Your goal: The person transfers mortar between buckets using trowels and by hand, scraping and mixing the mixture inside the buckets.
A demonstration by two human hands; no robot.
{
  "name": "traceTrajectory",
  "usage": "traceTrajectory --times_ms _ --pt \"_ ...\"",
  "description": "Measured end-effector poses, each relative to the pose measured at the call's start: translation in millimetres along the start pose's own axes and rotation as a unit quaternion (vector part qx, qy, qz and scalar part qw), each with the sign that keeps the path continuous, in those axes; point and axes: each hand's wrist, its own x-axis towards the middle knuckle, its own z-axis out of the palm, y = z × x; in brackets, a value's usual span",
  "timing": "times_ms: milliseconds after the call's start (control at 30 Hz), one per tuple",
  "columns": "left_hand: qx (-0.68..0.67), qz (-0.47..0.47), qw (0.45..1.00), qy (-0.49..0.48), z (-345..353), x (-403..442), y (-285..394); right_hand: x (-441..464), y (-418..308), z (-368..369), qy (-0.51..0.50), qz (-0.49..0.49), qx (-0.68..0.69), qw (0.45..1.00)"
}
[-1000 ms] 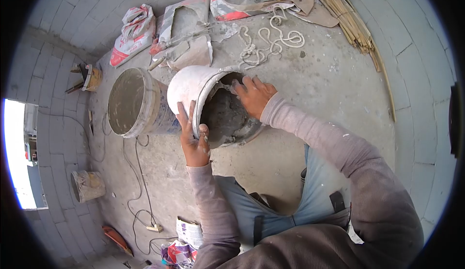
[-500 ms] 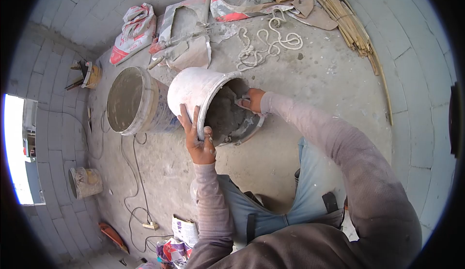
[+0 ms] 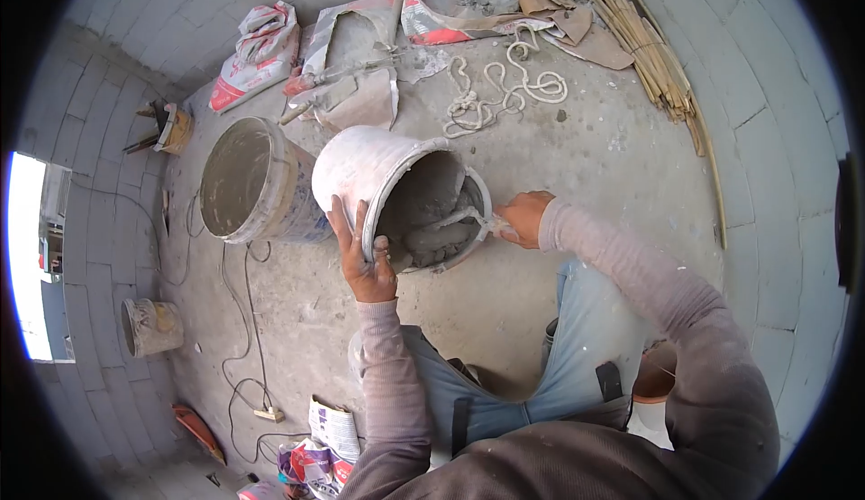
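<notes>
A whitish bucket (image 3: 353, 165) lies tipped on its side with its mouth toward me. Wet grey mortar (image 3: 431, 246) sits in lumps along its lower inner wall. My left hand (image 3: 368, 264) grips the near left part of the rim, thumb inside and fingers spread along the outer wall. At the right of the mouth, my right hand (image 3: 525, 218) is closed round the handle of a trowel (image 3: 459, 216). The trowel's curved neck reaches into the bucket; its blade is hard to tell from the mortar. Against the tipped bucket's far left side stands a larger bucket (image 3: 279, 185), coated inside with grey.
Torn cement bags (image 3: 356, 40) and a coiled rope (image 3: 491, 95) lie ahead. Bamboo strips (image 3: 644, 45) lean by the right wall. A cable (image 3: 236, 320) with a socket block (image 3: 268, 414) runs on the left floor. Small buckets (image 3: 155, 327) stand along the left wall.
My right hand has drawn back rightward out of the bucket mouth with the trowel, whose neck now shows. Mortar has gathered in lumps near the rim. My left hand keeps its hold.
</notes>
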Motion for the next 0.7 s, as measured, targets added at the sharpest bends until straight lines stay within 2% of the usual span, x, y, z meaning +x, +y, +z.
traceTrajectory --times_ms 100,167,200,267,300,367,500,567,633,700 --pt "-0.011 -0.013 1.000 0.006 -1.6 3.8 4.7 -14.0 -0.2 3.9 0.041 -0.004 0.021 0.999" --pt "-0.012 -0.017 1.000 0.009 1.2 6.3 10.5 -21.5 -6.1 -0.6 0.125 0.003 0.027 0.992" --pt "0.004 -0.017 1.000 0.007 4.2 7.7 13.3 -22.2 -10.0 -5.4 0.125 0.003 0.025 0.992" --pt "0.018 -0.018 1.000 0.008 8.2 10.0 17.3 -19.1 -20.2 -15.5 0.209 0.004 -0.066 0.976" --pt "0.010 -0.022 1.000 0.013 8.8 10.4 18.8 -14.0 -21.3 -14.6 0.207 0.002 -0.070 0.976" --pt "0.002 -0.027 0.999 0.022 9.7 12.0 20.8 4.3 -20.7 -6.8 0.304 0.055 -0.105 0.945" --pt "-0.014 -0.042 0.998 0.046 11.8 8.9 22.7 33.4 -29.8 13.8 0.244 0.089 -0.071 0.963" --pt "-0.031 -0.051 0.996 0.062 10.6 6.4 24.1 49.0 -33.2 27.8 0.172 0.117 0.050 0.977" --pt "-0.167 -0.133 0.972 0.103 7.9 7.0 25.7 53.0 -37.9 40.8 0.169 0.128 0.102 0.972" --pt "-0.164 -0.129 0.971 0.120 5.6 7.4 22.4 51.1 -44.0 57.1 0.157 0.141 0.151 0.966"
